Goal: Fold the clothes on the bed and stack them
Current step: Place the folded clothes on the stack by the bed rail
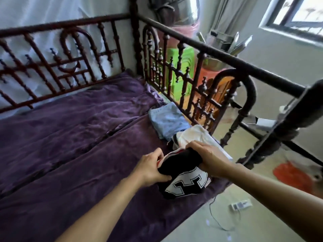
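Black jersey [185, 177] w/ large white numeral, bunched at lower centre-right of frame near bed's edge; long axis ran lower-left to upper-right. Left hand [152, 169] pinched its left edge, fingers curled on fabric; right hand [208, 158] gripped its upper right. Folded light-blue item [166, 121] and white garment [195, 137] lay just beyond, by dark turned-wood rail [183, 84]. Purple plush blanket [70, 128], creased.

Black white-lettered garment [185, 179], light-blue cloth [167, 122], purple blanket [70, 128].
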The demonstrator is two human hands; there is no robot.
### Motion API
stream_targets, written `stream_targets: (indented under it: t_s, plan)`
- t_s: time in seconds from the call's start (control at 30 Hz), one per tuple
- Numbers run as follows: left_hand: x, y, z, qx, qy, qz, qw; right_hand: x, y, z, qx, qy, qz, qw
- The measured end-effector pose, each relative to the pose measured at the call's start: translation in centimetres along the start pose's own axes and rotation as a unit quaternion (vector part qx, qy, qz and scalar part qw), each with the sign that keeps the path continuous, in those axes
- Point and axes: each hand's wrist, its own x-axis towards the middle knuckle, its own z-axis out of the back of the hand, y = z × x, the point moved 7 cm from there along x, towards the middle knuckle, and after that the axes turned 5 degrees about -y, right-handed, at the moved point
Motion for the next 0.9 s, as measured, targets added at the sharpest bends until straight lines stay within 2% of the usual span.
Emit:
stream_targets:
  t_s: [0.1, 0.2, 0.4, 0.53, 0.7, 0.9]
  plan:
    - [2.6, -2.6, -2.1, -0.075, 0.030, -0.004, 0.997, -0.9, -4.3, 1.3, -0.008, 0.002, -0.038, 0.999]
    - [6.6, -4.3, -2.9, -0.074, 0.040, -0.025, 0.996, 0.7, -7.2, 3.1, -0.052, -0.010, -0.049, 0.997]
    - [18.1, -3.7, 0.0, -0.021, -0.047, -0.041, 0.998, 10.5, -13.2, 5.9, -0.084, -0.057, -0.035, 0.994]
    - [25.5, -1.8, 1.9, -0.055, -0.077, -0.007, 0.995, 17.9, -18.3, 5.3, -0.076, -0.060, -0.041, 0.995]
    - [33.7, 3.6, -0.7, -0.110, -0.056, 0.046, 0.991, 25.0, -25.7, 0.0, -0.042, -0.002, -0.060, 0.997]
    - [41.2, 14.1, -7.9, -0.190, -0.014, 0.197, 0.962, 30.8, -34.6, -10.5, -0.028, 0.132, -0.154, 0.979]
